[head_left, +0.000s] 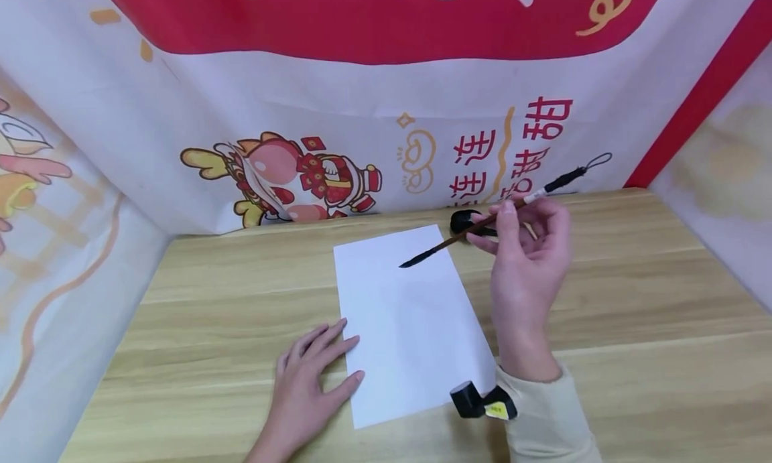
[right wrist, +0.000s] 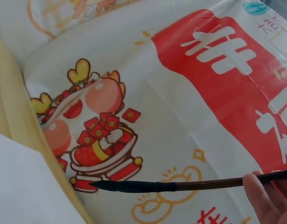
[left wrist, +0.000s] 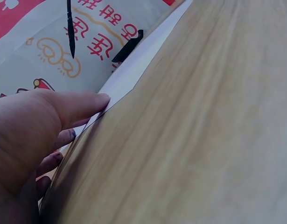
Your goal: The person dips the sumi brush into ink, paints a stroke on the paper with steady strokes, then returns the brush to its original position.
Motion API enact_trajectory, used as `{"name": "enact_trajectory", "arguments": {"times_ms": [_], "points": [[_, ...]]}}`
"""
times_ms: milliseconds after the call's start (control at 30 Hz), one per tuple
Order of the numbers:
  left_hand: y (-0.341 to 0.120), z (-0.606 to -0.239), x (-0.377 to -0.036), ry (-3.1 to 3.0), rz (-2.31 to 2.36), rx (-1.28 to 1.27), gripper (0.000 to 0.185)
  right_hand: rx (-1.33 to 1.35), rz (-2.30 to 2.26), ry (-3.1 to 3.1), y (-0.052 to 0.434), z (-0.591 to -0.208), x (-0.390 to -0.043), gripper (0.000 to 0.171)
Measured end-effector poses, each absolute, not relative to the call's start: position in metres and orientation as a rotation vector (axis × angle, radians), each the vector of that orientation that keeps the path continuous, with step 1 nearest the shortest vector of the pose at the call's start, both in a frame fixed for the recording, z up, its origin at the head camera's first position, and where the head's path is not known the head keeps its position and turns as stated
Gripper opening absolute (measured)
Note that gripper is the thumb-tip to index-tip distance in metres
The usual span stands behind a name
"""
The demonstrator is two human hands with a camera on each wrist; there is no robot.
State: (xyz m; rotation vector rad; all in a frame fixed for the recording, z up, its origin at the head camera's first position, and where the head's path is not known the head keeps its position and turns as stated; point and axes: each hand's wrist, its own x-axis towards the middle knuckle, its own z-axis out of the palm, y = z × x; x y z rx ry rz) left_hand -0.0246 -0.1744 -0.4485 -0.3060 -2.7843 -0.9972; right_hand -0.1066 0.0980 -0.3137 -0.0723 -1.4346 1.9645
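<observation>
Head view: right hand raised above the light wooden surface, fingers pinching a slim brown-handled ink brush, black tip over the white paper sheet. Left hand flat, fingers straight, pressing the sheet's left edge.

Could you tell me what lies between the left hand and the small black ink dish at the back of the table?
In the head view, the white paper sheet spans the stretch from the left hand to the ink dish, with the brush tip above it.

The paper sheet was plain white, the calligraphy brush brown with a black tip, the table pale woodgrain.
</observation>
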Motion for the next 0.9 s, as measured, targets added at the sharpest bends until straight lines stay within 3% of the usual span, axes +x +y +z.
{"name": "enact_trajectory", "arguments": {"times_ms": [500, 900], "points": [[-0.173, -0.451, -0.017, -2.774, -0.981, -0.280, 0.053, 0.088, 2.034, -1.595, 0.061, -0.330, -0.103, 0.020], [-0.174, -0.448, -0.021, -2.766, -0.959, -0.293, 0.052, 0.038, 2.089, -1.688, 0.051, -0.330, -0.106, 0.017]]}}
